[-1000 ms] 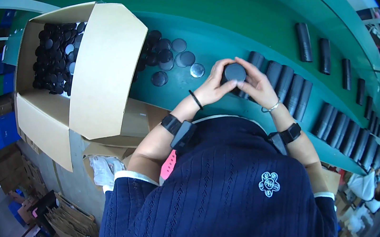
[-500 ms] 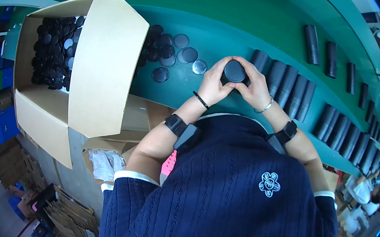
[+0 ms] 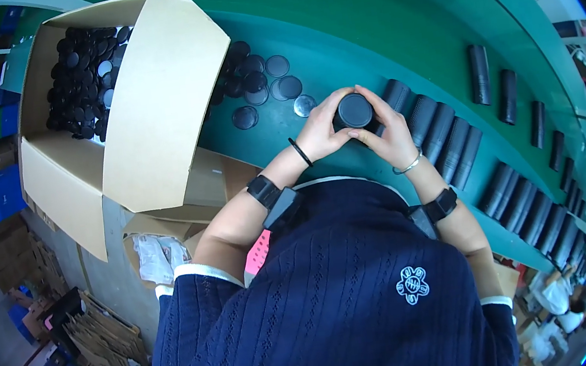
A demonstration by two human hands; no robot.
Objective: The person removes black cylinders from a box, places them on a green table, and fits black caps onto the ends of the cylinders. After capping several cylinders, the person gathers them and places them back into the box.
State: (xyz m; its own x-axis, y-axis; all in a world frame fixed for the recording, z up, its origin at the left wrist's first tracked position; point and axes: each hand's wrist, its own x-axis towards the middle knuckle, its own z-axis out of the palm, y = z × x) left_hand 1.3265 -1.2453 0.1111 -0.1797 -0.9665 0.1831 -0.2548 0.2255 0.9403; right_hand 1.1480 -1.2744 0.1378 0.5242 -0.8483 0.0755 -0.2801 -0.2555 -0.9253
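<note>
Both hands are wrapped round the sides of a black round-lid stack (image 3: pixel 355 110), its flat top facing up. My left hand (image 3: pixel 323 129) grips it from the left and my right hand (image 3: pixel 392 136) from the right, with thumbs close together at the near side. How far the stack reaches below the fingers is hidden. Left of my left hand, loose black round lids (image 3: pixel 254 81) lie scattered on the green table (image 3: pixel 326 67), one with a shiny face (image 3: pixel 304 105). Beside my right hand, several ribbed black stacks (image 3: pixel 438 128) lie on their sides in a row.
A large open cardboard box (image 3: pixel 162 96) full of black lids (image 3: pixel 83 81) stands at the left. More black stacks (image 3: pixel 526 208) continue down the table to the right, and others (image 3: pixel 480 75) lie along its far side. Below is a carton with clear plastic bags (image 3: pixel 158 256).
The whole view has shifted slightly. Both hands keep their hold on the black lid stack, with little visible change in grip.
</note>
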